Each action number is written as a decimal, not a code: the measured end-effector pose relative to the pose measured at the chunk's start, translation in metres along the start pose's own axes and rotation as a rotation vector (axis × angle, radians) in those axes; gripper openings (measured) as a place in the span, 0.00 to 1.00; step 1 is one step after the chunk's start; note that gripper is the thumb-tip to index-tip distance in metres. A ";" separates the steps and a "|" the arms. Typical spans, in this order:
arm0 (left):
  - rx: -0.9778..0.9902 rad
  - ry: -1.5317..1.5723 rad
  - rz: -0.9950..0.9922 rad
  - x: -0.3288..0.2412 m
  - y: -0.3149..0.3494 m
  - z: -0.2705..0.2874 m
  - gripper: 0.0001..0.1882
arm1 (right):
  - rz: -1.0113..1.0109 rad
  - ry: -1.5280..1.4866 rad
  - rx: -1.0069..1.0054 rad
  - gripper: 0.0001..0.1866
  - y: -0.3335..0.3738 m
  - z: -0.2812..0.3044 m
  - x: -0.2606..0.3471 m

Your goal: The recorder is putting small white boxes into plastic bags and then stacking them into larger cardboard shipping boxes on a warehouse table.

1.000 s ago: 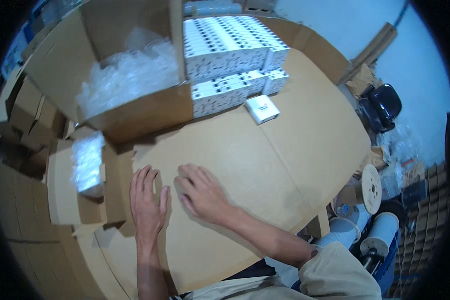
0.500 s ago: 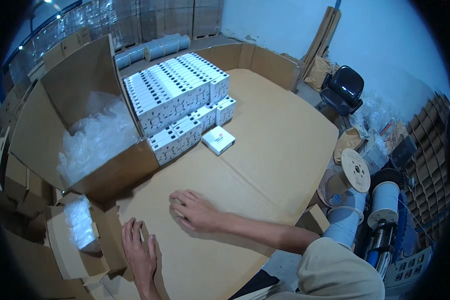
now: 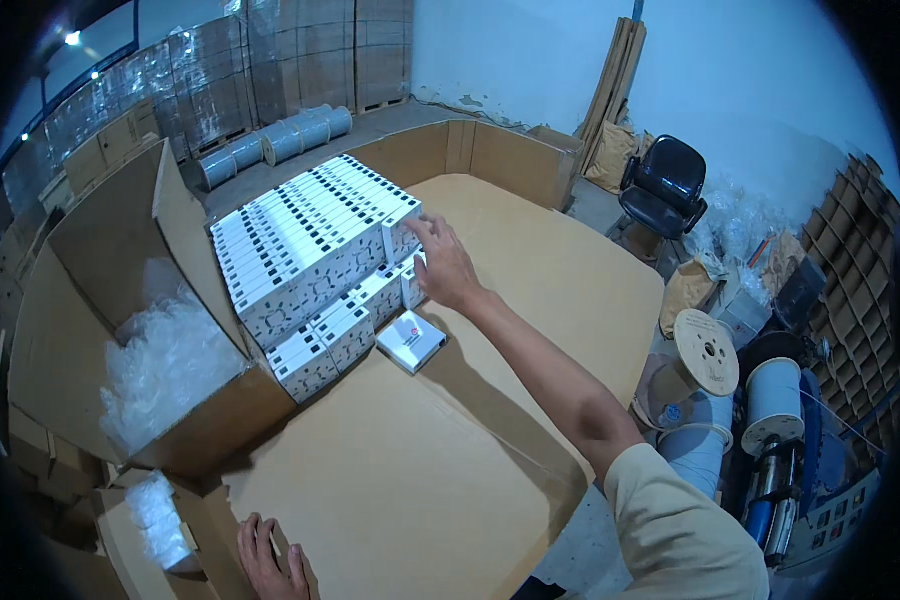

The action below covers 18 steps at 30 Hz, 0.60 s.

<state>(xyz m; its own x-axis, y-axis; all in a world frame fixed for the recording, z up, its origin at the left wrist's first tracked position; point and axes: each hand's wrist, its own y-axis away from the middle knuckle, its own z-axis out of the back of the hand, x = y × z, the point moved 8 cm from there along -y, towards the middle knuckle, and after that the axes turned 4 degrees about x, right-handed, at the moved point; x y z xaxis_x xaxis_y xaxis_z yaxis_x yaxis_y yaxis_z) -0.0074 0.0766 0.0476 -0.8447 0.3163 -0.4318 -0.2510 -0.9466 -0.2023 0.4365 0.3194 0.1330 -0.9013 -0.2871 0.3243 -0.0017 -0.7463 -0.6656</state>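
The right hand (image 3: 445,264) is at the end of the stacked white boxes (image 3: 310,245); whether it grips one, I can't tell. Left of it, a large carton (image 3: 205,430) holds crumpled clear plastic (image 3: 175,355); beside the loose, relaxed left hand (image 3: 269,566), a smaller carton (image 3: 213,532) holds a plastic-wrapped bundle (image 3: 158,522).

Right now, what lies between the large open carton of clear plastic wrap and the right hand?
In the head view, the two-tier stack of white patterned boxes lies between the open carton and the right hand.
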 end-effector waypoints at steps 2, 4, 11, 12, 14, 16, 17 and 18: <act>0.013 -0.004 0.009 0.002 0.000 -0.001 0.23 | -0.009 0.010 -0.004 0.30 -0.013 -0.002 -0.010; 0.018 -0.013 0.037 0.007 0.001 -0.004 0.24 | -0.030 0.111 0.008 0.32 -0.021 -0.007 -0.022; 0.000 0.019 0.069 0.011 0.002 -0.002 0.24 | -0.010 0.073 -0.007 0.28 -0.028 -0.012 -0.034; 0.003 0.020 0.076 0.011 0.001 -0.002 0.24 | 0.024 0.071 -0.044 0.28 -0.028 -0.008 -0.033; 0.005 0.023 0.083 0.010 0.001 -0.003 0.24 | 0.061 0.070 -0.081 0.28 -0.030 -0.001 -0.034; 0.002 0.012 0.088 0.011 0.002 -0.003 0.24 | -0.033 0.080 0.076 0.26 -0.035 -0.004 -0.039; 0.001 0.012 0.090 0.012 0.003 -0.003 0.24 | -0.031 0.078 0.078 0.26 -0.034 -0.004 -0.042; 0.003 0.010 0.086 0.014 0.003 -0.004 0.24 | 0.040 0.086 0.055 0.24 -0.033 -0.002 -0.039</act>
<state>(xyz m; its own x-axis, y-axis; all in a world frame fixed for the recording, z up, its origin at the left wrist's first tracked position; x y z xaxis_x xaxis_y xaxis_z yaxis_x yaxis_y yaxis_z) -0.0178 0.0780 0.0376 -0.8583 0.2347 -0.4563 -0.1794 -0.9704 -0.1617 0.4707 0.3563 0.1416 -0.9342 -0.2663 0.2374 0.0566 -0.7675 -0.6385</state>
